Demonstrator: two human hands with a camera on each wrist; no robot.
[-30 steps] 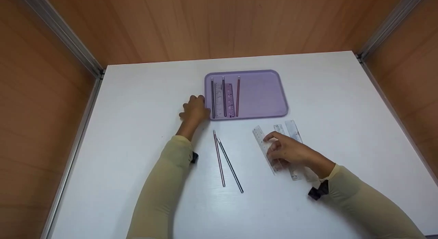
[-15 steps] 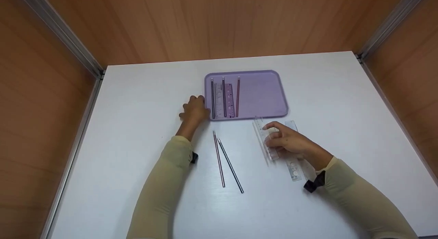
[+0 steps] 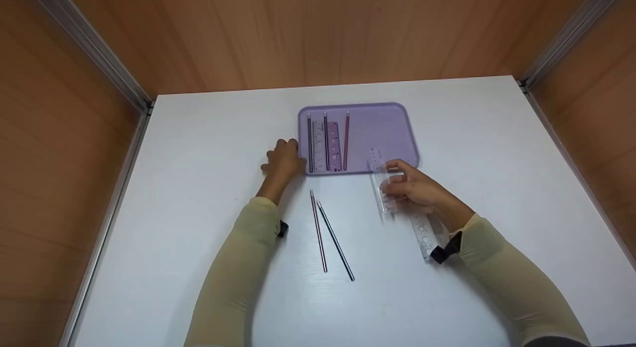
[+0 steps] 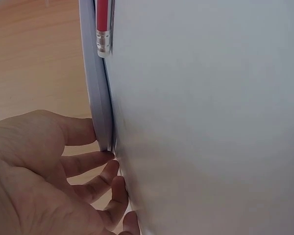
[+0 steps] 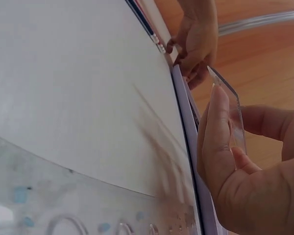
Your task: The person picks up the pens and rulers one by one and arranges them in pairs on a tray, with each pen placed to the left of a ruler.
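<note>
Right hand: the right hand (image 3: 415, 190) pinches a clear ruler (image 3: 381, 180) between thumb and fingers (image 5: 216, 132), grasping it firmly — the ruler is lifted off the table, its far end over the tray's near right edge.
Clear ruler: transparent, printed with marks, tilted up in the hand; in the right wrist view its far corner (image 5: 219, 81) rises above the fingertips.
Left hand: the left hand (image 3: 283, 158) rests on the table at the tray's near left corner, fingers (image 4: 90, 164) loosely bent and touching the tray's rim, curled round nothing.
Tray: a lilac tray (image 3: 385, 133) lies flat near the middle of the white table (image 3: 198, 138), its right part bare.
In the tray: three pencils (image 3: 326, 140) lie side by side, running away from the person, with rulers (image 3: 336, 145) between them, all in the left part.
On the table: two more pencils (image 3: 328, 232) lie just in front of the tray, between the two arms, their far tips close together and their near ends spread apart.
Second ruler: another clear ruler with stencil holes (image 3: 425, 235) lies flat on the table beneath the right wrist — partly hidden by it.
Surround: wooden walls (image 3: 318, 39) enclose the table on three sides.
</note>
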